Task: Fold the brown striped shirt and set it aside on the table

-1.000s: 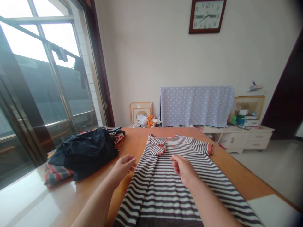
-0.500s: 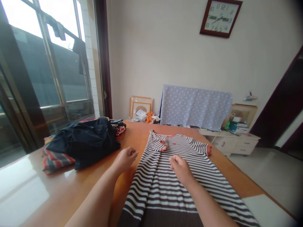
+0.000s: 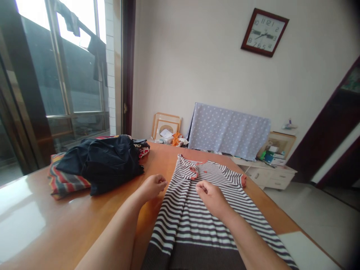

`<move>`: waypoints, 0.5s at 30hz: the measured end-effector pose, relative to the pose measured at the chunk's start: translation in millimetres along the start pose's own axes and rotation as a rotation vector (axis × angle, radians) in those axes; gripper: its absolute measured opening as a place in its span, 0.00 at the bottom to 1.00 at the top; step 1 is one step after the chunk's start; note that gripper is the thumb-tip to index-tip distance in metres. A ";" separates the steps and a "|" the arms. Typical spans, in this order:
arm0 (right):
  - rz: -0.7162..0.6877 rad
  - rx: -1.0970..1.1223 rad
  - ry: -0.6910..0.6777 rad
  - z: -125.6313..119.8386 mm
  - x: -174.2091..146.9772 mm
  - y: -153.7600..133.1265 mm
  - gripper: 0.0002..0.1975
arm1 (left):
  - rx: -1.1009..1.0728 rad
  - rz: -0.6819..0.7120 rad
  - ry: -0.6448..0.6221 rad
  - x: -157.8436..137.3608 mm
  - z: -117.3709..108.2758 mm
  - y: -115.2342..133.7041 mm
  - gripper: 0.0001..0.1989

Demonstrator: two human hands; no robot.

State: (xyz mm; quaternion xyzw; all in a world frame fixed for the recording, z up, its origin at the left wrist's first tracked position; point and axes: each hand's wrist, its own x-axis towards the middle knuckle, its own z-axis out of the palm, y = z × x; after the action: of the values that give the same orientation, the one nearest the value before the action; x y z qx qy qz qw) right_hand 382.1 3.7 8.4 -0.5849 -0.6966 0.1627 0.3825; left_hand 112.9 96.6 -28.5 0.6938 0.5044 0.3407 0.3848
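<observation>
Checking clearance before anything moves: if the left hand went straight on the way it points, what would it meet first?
Probably the striped shirt, at its folded-in left side. The height of the left hand over the table is unclear, so it might pass above.

Pale wall (image 3: 191, 60) (with square clock (image 3: 265, 33))

- Wall clock (image 3: 264, 33), high beyond the right hand (image 3: 211, 197): dial numerals legible, including 10, 11, 12, 2, 3 and 8.
- Chest label (image 3: 207, 172) on striped shirt (image 3: 194, 221), just beyond same hand: lettering too small to read.
</observation>
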 end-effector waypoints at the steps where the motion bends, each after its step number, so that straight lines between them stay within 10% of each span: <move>1: 0.042 0.034 -0.027 -0.1 3.0 0.6 0.12 | -0.007 -0.002 0.004 -0.4 -1.1 0.0 0.13; 8: 0.576 0.362 -0.026 18.7 44.5 31.0 0.11 | -0.125 -0.057 0.115 -5.6 -20.1 2.0 0.16; 15: 0.715 0.324 0.086 40.0 101.7 63.9 0.21 | -0.265 -0.106 0.297 -7.3 -40.4 -0.7 0.19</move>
State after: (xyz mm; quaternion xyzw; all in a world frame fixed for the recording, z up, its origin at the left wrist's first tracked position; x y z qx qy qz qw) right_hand 394.9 124.9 -26.0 -0.7288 -0.3979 0.3687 0.4178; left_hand 75.9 97.4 -10.7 0.5517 0.5421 0.4822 0.4114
